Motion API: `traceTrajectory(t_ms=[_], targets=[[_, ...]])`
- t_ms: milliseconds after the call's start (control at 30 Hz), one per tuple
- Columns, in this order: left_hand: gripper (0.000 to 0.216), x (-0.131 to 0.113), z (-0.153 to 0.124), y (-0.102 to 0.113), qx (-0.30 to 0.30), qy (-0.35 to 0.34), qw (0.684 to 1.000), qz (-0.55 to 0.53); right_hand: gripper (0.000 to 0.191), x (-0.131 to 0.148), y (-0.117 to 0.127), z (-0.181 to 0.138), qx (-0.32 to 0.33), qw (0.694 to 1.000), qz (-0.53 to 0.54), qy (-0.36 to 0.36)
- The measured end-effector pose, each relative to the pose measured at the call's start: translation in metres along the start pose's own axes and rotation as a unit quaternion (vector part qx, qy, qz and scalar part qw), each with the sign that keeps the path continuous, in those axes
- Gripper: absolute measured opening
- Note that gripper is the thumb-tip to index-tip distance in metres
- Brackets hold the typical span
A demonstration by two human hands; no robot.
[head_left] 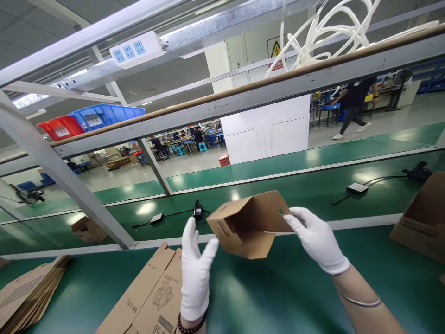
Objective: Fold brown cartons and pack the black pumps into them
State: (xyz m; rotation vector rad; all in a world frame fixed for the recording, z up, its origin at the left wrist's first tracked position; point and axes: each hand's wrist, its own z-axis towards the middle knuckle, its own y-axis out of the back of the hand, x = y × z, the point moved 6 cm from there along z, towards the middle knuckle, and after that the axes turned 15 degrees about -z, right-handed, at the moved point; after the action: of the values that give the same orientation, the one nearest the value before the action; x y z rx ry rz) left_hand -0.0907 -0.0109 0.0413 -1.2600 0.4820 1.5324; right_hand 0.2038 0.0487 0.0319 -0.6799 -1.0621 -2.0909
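My right hand [314, 239], in a white glove, pinches one flap of a brown cardboard box [229, 232]. The box is partly folded into shape and tilted above the green bench, its open side facing me. Just left of it, my left hand [196, 271], also gloved in white, has its thumb and fingers spread and holds nothing. Below and behind that hand lie flat printed cardboard blanks [149, 292]. The box's far side is hidden from me.
A stack of flat cardboard [33, 290] lies at left. Folded boxes [422, 222] stand at the right edge. Beyond the white rail, a green belt carries small black devices with cords [198, 211] and another box [89, 229]. A metal post [69, 176] slants at left.
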Motion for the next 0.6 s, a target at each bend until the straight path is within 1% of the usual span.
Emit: traceTrajectory(t_ms=[33, 67, 100, 167, 200, 233, 267, 300, 367, 400, 467, 533, 600], targets=[[0.077, -0.003, -0.002, -0.006, 0.054, -0.051, 0.992, 0.098, 0.032, 0.006, 0.004, -0.002, -0.023, 0.998, -0.036, 0.044], [0.078, 0.000, -0.006, -0.014, 0.111, -0.075, 0.974, 0.183, 0.030, 0.014, 0.005, -0.006, -0.037, 0.992, -0.072, 0.094], [0.079, 0.007, -0.010, -0.022, 0.164, -0.076, 0.951, 0.250, 0.030, 0.023, 0.004, -0.010, -0.041, 0.983, -0.103, 0.148], [0.071, 0.028, -0.017, -0.034, 0.240, -0.026, 0.908, 0.344, 0.031, 0.039, -0.004, -0.018, -0.026, 0.962, -0.139, 0.234], [0.065, 0.039, -0.020, -0.038, 0.265, 0.001, 0.888, 0.376, 0.032, 0.044, -0.009, -0.021, -0.009, 0.957, -0.137, 0.256], [0.060, 0.047, -0.021, -0.040, 0.282, 0.016, 0.872, 0.401, 0.033, 0.045, -0.013, -0.021, 0.012, 0.958, -0.122, 0.257], [0.056, 0.052, -0.020, -0.042, 0.290, 0.018, 0.860, 0.420, 0.033, 0.042, -0.018, -0.019, 0.036, 0.966, -0.103, 0.235], [0.054, 0.056, -0.017, -0.041, 0.289, 0.011, 0.852, 0.436, 0.033, 0.035, -0.022, -0.015, 0.059, 0.975, -0.086, 0.195], [0.053, 0.058, -0.007, -0.036, 0.266, 0.003, 0.846, 0.463, 0.038, 0.012, -0.030, -0.004, 0.099, 0.987, -0.080, 0.095], [0.053, 0.058, 0.000, -0.030, 0.245, 0.008, 0.842, 0.481, 0.041, -0.001, -0.033, 0.001, 0.117, 0.987, -0.094, 0.050], [0.052, 0.058, 0.011, -0.018, 0.213, 0.037, 0.826, 0.520, 0.044, -0.030, -0.038, 0.010, 0.148, 0.979, -0.137, -0.013], [0.051, 0.059, 0.017, -0.009, 0.211, 0.073, 0.803, 0.553, 0.043, -0.057, -0.044, 0.015, 0.185, 0.965, -0.176, -0.055], [0.049, 0.057, 0.018, -0.002, 0.219, 0.080, 0.788, 0.570, 0.042, -0.081, -0.051, 0.016, 0.224, 0.948, -0.208, -0.089]])
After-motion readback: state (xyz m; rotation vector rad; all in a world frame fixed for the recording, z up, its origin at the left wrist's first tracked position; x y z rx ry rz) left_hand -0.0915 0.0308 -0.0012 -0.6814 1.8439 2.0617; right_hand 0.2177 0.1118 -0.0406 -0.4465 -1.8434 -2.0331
